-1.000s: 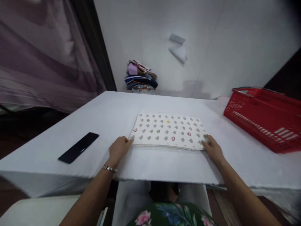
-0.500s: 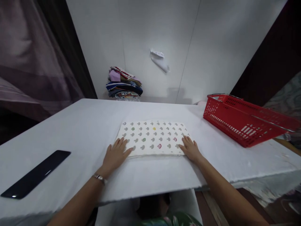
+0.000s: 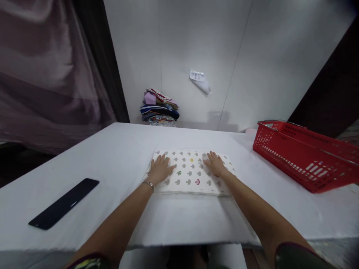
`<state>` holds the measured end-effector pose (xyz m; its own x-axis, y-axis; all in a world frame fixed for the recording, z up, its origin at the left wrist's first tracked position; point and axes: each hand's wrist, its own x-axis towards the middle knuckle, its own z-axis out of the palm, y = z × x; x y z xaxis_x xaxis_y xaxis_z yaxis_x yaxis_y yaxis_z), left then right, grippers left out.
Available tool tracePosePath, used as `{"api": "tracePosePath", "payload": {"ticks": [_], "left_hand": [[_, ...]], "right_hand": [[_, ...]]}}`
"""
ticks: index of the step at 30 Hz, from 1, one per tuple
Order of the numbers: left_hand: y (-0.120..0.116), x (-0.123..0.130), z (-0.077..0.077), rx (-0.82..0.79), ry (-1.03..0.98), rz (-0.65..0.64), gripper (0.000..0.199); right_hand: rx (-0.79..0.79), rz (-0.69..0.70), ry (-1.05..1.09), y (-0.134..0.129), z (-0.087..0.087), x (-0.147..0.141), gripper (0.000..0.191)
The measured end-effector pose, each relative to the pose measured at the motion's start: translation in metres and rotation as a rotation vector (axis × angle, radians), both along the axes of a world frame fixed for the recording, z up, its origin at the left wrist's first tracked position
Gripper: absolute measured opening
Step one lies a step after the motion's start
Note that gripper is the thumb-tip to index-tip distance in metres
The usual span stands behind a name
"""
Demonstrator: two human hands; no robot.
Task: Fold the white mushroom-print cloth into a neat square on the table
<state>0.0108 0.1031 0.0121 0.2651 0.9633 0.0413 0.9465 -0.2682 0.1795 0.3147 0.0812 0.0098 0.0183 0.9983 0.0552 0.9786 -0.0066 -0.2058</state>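
A folded white cloth (image 3: 188,173) printed with grey, red, green and yellow mushrooms lies flat on the white-covered table (image 3: 179,220). My left hand (image 3: 160,169) rests on its left part, palm down with fingers spread. On the right part, my right hand (image 3: 215,164) lies in the same way, fingers apart. Neither hand grips anything. The mushroom print between the two hands is in plain sight, while the patches under the palms are hidden.
To the left lies a long dark flat plate (image 3: 64,203). A red plastic basket (image 3: 303,158) with metal handles stands at the right. Folded clothes (image 3: 159,107) are stacked by the wall at the back. A labelled plastic bag (image 3: 200,81) hangs on the wall.
Both hands have slid from the cloth's near corners farther up over it, away from me. The cloth stays flat. The view has shifted, so the surroundings sit lower and farther right.
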Motion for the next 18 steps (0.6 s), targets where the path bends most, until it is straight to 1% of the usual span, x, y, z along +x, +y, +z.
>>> {"api": "tracePosePath", "payload": {"ticks": [2, 4, 6, 7, 9, 12, 14, 16, 18], "left_hand": [[0.008, -0.005, -0.011, -0.034, -0.02, 0.023, 0.068], [0.011, -0.012, -0.021, -0.038, -0.037, 0.029, 0.069], [0.011, -0.016, -0.026, -0.025, -0.035, 0.021, 0.069], [0.011, -0.017, -0.026, -0.028, -0.03, 0.016, 0.069], [0.012, -0.015, -0.022, -0.065, -0.021, 0.02, 0.069], [0.024, -0.001, -0.009, -0.119, -0.018, 0.045, 0.067], [0.038, 0.01, -0.001, -0.071, -0.02, 0.024, 0.068], [0.054, 0.02, 0.001, -0.02, -0.009, -0.051, 0.069], [0.067, 0.025, -0.003, -0.038, 0.008, -0.073, 0.069]], "right_hand": [[-0.035, -0.041, -0.015, 0.014, -0.007, 0.007, 0.063], [-0.073, -0.084, -0.028, 0.02, -0.016, 0.019, 0.064], [-0.087, -0.106, -0.043, 0.022, -0.025, 0.028, 0.065], [-0.086, -0.109, -0.052, 0.022, -0.028, 0.031, 0.065], [-0.074, -0.107, -0.07, 0.021, -0.033, 0.033, 0.064], [-0.064, -0.104, -0.088, 0.022, -0.035, 0.031, 0.064], [-0.063, -0.104, -0.104, 0.023, -0.036, 0.03, 0.064], [-0.078, -0.108, -0.125, 0.023, -0.037, 0.03, 0.064], [-0.103, -0.11, -0.147, 0.023, -0.039, 0.031, 0.063]]}}
